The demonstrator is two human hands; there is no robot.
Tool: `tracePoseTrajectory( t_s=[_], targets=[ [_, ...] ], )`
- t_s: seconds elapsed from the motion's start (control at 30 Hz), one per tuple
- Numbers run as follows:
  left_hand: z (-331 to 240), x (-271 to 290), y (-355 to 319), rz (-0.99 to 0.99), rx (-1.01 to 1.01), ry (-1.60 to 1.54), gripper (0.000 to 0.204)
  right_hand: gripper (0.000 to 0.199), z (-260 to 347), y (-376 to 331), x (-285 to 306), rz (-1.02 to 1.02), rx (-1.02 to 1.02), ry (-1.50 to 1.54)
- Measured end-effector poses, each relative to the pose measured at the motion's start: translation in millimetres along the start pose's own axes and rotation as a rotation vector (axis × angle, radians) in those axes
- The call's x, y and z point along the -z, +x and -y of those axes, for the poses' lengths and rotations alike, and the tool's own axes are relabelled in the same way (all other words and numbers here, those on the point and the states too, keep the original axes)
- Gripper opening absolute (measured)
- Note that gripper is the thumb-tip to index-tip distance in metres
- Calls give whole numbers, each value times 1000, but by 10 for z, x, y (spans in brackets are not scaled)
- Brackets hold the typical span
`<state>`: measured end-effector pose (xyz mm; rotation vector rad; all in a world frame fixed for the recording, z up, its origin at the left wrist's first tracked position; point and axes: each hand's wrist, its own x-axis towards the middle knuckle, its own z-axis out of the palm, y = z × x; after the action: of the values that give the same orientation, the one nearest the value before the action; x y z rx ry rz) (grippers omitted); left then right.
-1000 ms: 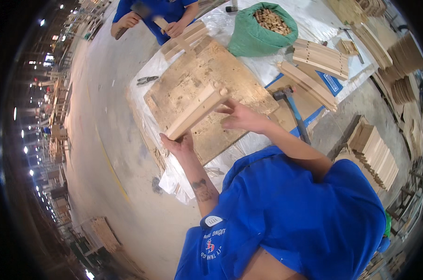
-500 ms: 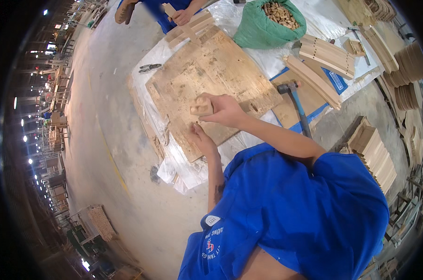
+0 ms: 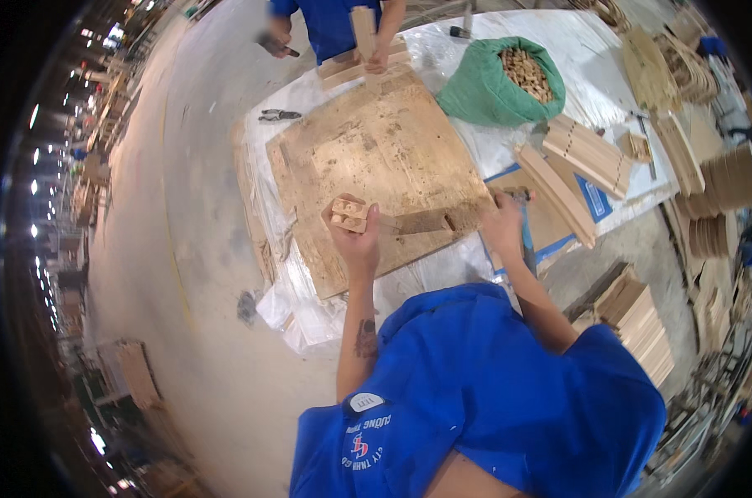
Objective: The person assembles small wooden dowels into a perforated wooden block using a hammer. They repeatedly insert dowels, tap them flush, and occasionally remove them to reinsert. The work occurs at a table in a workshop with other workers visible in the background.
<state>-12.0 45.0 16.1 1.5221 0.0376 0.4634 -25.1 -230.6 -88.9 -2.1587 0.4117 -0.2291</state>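
My left hand [image 3: 357,245] is closed around wooden pieces [image 3: 349,213] above the near part of a worn plywood board [image 3: 367,141]. Their pale ends, marked with round holes, face up. My right hand [image 3: 501,226] is at the board's right corner, beside a hammer [image 3: 528,241] with a blue and black handle. Motion blurs its fingers, so whether they grip the hammer is unclear.
Across the board, a co-worker's hand [image 3: 377,60] holds a wooden piece [image 3: 364,31]. Pliers [image 3: 279,114] lie at the left edge. A green sack [image 3: 484,87] of small wooden pieces stands behind, with drilled slats [image 3: 587,153] to the right.
The wooden piece has passed from my right hand to my left. My right hand has moved right, to the hammer. The view has shifted, showing more of the co-worker.
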Motion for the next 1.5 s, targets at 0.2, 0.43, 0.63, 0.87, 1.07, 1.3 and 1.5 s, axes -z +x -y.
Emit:
tracePoseTrajectory(
  t_s=[0.2,0.43,0.63,0.87,1.07,1.3,1.5],
  targets=[
    [32,57,7,-43,-5,95,46,60,-1152,-354,215,9,-165,-559],
    [103,23,139,-54,76,2,47,37,-1147,-80,363,39,-76,-555],
    [4,9,26,-99,-3,-11,50,37,1635,-205,875,392,-71,635],
    [-22,-130,92,-109,-19,117,64,41,2394,-587,1034,466,483,-65],
    [-26,-83,49,-159,-70,197,62,20,2649,-635,1159,612,430,-26],
    [-20,-222,166,-104,-178,253,57,19,2624,-541,1172,621,375,-69],
    [-81,-32,-289,-57,-54,235,62,39,2130,-906,1144,568,68,-222]
  ],
)
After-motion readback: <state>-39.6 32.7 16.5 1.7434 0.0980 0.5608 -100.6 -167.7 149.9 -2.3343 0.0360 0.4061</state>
